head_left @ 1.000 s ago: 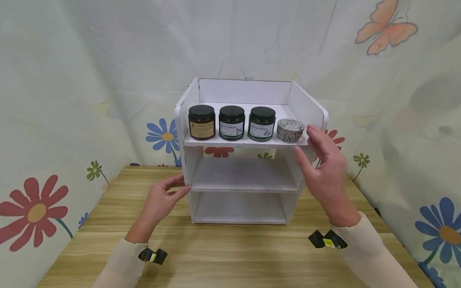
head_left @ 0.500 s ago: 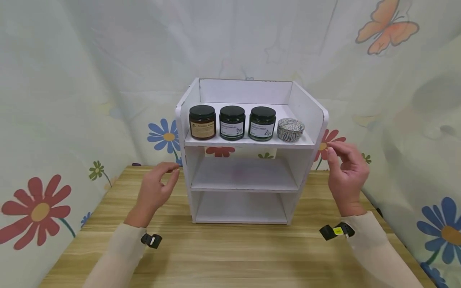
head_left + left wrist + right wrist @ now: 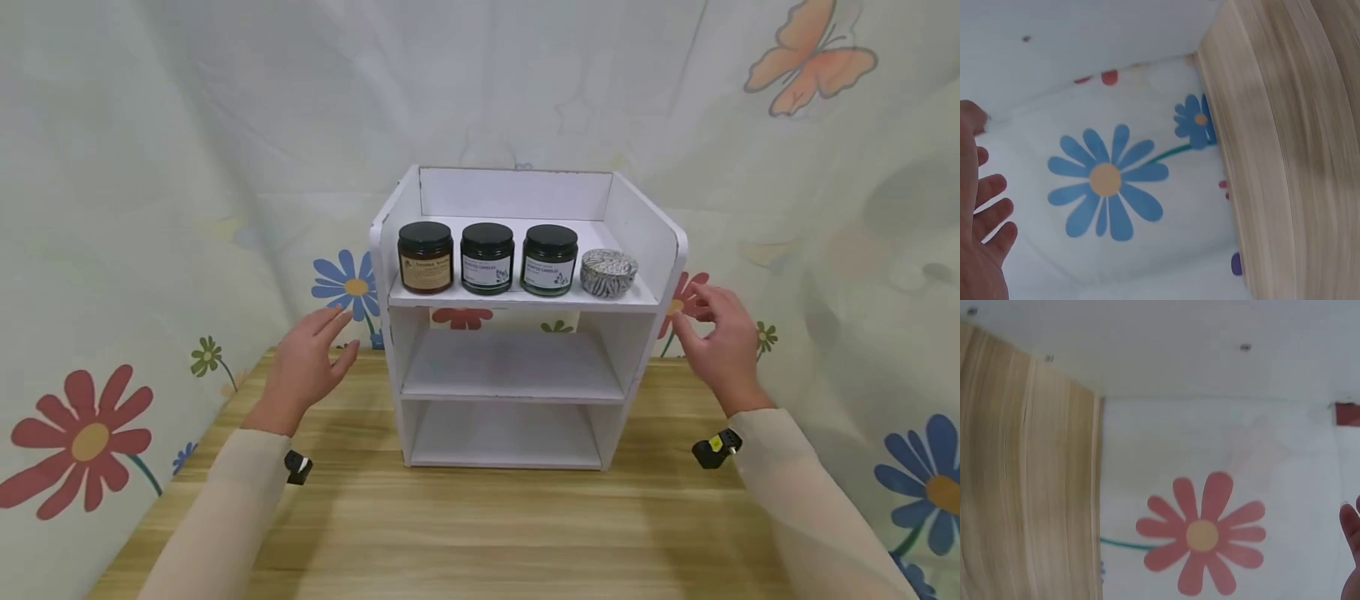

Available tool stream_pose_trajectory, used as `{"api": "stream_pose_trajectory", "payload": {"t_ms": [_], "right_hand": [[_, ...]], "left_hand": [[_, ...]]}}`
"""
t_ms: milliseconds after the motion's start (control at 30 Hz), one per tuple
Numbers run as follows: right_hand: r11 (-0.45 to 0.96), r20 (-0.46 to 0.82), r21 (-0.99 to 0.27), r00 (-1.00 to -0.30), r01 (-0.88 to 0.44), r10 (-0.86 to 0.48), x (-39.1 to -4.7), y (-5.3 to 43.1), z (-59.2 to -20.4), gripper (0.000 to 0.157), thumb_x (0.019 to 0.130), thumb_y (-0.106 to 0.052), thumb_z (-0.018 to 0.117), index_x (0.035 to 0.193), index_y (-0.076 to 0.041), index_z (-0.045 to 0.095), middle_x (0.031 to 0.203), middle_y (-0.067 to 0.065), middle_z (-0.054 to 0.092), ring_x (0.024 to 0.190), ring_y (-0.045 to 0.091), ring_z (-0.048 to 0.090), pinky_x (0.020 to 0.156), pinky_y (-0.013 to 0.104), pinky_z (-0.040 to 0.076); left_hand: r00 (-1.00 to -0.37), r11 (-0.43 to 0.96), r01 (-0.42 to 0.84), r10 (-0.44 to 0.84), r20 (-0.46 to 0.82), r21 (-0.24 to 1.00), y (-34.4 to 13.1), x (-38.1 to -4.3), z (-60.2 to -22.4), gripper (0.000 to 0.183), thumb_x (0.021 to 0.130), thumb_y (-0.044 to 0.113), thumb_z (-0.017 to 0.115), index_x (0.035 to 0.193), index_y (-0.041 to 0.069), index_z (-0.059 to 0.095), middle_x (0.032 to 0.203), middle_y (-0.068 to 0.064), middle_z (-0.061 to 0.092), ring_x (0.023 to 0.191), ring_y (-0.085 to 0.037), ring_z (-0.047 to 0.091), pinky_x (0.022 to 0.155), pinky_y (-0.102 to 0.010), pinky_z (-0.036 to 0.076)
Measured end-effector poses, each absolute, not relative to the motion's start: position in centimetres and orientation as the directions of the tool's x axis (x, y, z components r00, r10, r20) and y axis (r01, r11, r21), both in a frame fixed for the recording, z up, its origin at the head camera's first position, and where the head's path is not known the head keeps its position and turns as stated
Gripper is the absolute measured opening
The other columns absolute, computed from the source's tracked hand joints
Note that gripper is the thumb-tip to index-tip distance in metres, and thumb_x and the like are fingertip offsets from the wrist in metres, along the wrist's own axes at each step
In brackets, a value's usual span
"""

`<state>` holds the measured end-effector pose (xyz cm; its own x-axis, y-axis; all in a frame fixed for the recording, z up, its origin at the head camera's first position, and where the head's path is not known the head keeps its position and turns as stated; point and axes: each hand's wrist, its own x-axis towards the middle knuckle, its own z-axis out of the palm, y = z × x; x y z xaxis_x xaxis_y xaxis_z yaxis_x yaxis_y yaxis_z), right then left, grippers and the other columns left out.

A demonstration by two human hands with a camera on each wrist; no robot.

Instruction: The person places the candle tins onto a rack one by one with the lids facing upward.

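A white shelf unit (image 3: pixel 512 392) stands on the table between my hands. Along the front of its top level sit a brown candle jar (image 3: pixel 426 260), two dark green candle jars (image 3: pixel 487 261) with white labels, and a round patterned tin (image 3: pixel 608 273) at the right end. My left hand (image 3: pixel 303 362) is left of the unit, apart from it, fingers loosely extended and holding nothing. To the right of the unit my right hand (image 3: pixel 720 342) hovers, also holding nothing, its fingers relaxed. Only parts of the fingers show in the wrist views.
The wood-grain table (image 3: pixel 495 533) carries the unit. A pale curtain (image 3: pixel 262 108) printed with flowers and a butterfly encloses the back and both sides. In the wrist views the unit's outer side panels (image 3: pixel 1166 350) show small screw heads.
The right hand has left the tin and drawn away to the right. My left hand has let go of the unit's left side, moving left and up. The jars and tin have stayed in place.
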<state>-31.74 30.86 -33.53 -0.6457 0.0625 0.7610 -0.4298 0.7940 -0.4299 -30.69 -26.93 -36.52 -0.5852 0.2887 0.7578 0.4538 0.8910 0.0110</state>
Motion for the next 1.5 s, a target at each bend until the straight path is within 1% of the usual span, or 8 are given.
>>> {"api": "stream_pose_trajectory", "payload": {"t_ms": [133, 200, 333, 467, 667, 933, 1100, 1500], "right_hand": [[0.853, 0.679, -0.352, -0.732, -0.386, -0.051, -32.4, 31.8, -33.2, 0.050, 0.093, -0.021, 0.073, 0.139, -0.004, 0.060, 0.145, 0.020, 0.054, 0.127, 0.043, 0.056, 0.105, 0.066, 0.048], [0.866, 0.635, -0.330, -0.767, -0.375, -0.091, -32.8, 32.2, -32.9, 0.051, 0.093, -0.021, 0.074, 0.139, -0.005, 0.059, 0.151, 0.021, 0.049, 0.137, 0.044, 0.046, 0.109, 0.071, 0.042], [0.879, 0.539, -0.322, -0.831, -0.352, -0.135, -33.4, 32.5, -32.6, 0.057, 0.096, -0.029, 0.072, 0.147, -0.013, 0.054, 0.161, 0.019, 0.038, 0.148, 0.045, 0.031, 0.113, 0.075, 0.034], [0.894, 0.482, -0.265, -0.853, -0.361, -0.201, -34.1, 32.6, -32.2, 0.062, 0.095, -0.035, 0.073, 0.149, -0.016, 0.051, 0.165, 0.019, 0.030, 0.150, 0.046, 0.026, 0.115, 0.076, 0.029], [0.943, 0.396, -0.085, -0.879, -0.322, -0.265, -34.7, 33.3, -31.5, 0.074, 0.092, -0.048, 0.071, 0.152, -0.015, 0.045, 0.168, 0.022, 0.018, 0.151, 0.050, 0.018, 0.115, 0.079, 0.022], [0.969, 0.230, -0.112, -0.954, -0.222, -0.192, -34.6, 34.3, -31.0, 0.099, 0.085, -0.082, 0.055, 0.163, -0.028, 0.026, 0.172, 0.022, -0.005, 0.153, 0.057, -0.005, 0.113, 0.086, 0.005], [0.973, 0.150, -0.150, -0.977, -0.173, -0.151, -34.3, 34.6, -30.8, 0.106, 0.082, -0.087, 0.050, 0.165, -0.031, 0.016, 0.171, 0.022, -0.014, 0.151, 0.060, -0.013, 0.108, 0.089, -0.002], [0.978, 0.095, -0.173, -0.991, -0.115, -0.100, -33.7, 35.2, -30.8, 0.110, 0.084, -0.089, 0.041, 0.166, -0.025, 0.006, 0.166, 0.028, -0.022, 0.145, 0.067, -0.020, 0.097, 0.095, -0.010]], "left_hand": [[-0.650, 0.916, 0.401, 0.307, 0.695, -0.030, -27.9, -31.3, -36.4, 0.061, 0.088, 0.030, 0.078, 0.139, 0.003, 0.061, 0.145, -0.024, 0.057, 0.135, -0.046, 0.052, 0.114, -0.063, 0.041], [-0.703, 0.931, 0.363, 0.295, 0.647, -0.030, -28.4, -31.6, -36.3, 0.069, 0.089, 0.039, 0.076, 0.147, 0.007, 0.055, 0.153, -0.023, 0.050, 0.142, -0.046, 0.044, 0.119, -0.065, 0.034], [-0.827, 0.964, 0.267, 0.234, 0.512, -0.009, -29.2, -32.1, -36.5, 0.088, 0.090, 0.058, 0.070, 0.160, 0.017, 0.037, 0.167, -0.019, 0.029, 0.153, -0.045, 0.025, 0.124, -0.069, 0.017], [-0.895, 0.978, 0.208, 0.188, 0.406, 0.005, -29.9, -32.5, -36.8, 0.098, 0.089, 0.074, 0.060, 0.165, 0.025, 0.022, 0.172, -0.015, 0.015, 0.157, -0.044, 0.014, 0.124, -0.072, 0.005], [-0.909, 0.981, 0.191, 0.168, 0.380, 0.021, -30.1, -33.3, -36.4, 0.102, 0.086, 0.083, 0.053, 0.166, 0.032, 0.015, 0.173, -0.015, 0.010, 0.158, -0.045, 0.007, 0.122, -0.076, -0.003], [-0.958, 0.991, 0.123, 0.104, 0.266, 0.055, -30.4, -33.2, -35.8, 0.104, 0.085, 0.090, 0.042, 0.165, 0.038, 0.000, 0.174, -0.013, -0.006, 0.157, -0.049, -0.009, 0.115, -0.078, -0.018], [-0.972, 0.994, 0.103, 0.091, 0.217, 0.046, -30.7, -32.9, -35.6, 0.103, 0.084, 0.092, 0.033, 0.165, 0.038, -0.002, 0.173, -0.014, -0.009, 0.155, -0.050, -0.016, 0.112, -0.079, -0.022], [-0.979, 0.995, 0.092, 0.084, 0.183, 0.039, -31.2, -32.5, -34.4, 0.104, 0.086, 0.091, 0.033, 0.165, 0.034, -0.001, 0.172, -0.015, -0.013, 0.153, -0.055, -0.015, 0.109, -0.081, -0.023]]}}
